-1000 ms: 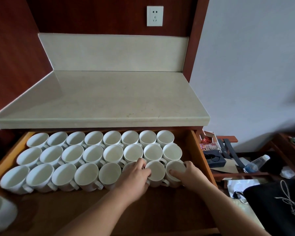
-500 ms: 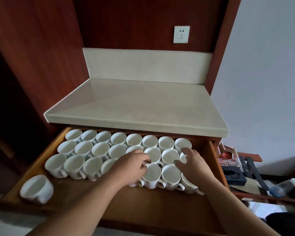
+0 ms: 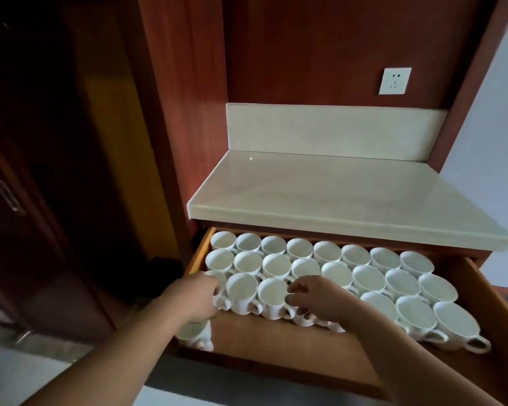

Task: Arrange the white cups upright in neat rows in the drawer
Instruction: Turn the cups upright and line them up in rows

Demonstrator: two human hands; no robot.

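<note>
1. Drawer (image 3: 276, 341), wooden, pulled open beneath the cream counter (image 3: 335, 194).
2. White cups (image 3: 367, 276), upright, in three close rows, handles toward the front.
3. Left hand (image 3: 194, 297): fingers curled round the front row's leftmost cup (image 3: 217, 279).
4. Right hand (image 3: 320, 297): fingers curled over a front-row cup; grip hidden, cannot tell.
5. Stray cup (image 3: 192, 332): front-left corner, under the left wrist.

Bare-armed; left hand (image 3: 192, 298), right hand (image 3: 324, 300).
</note>
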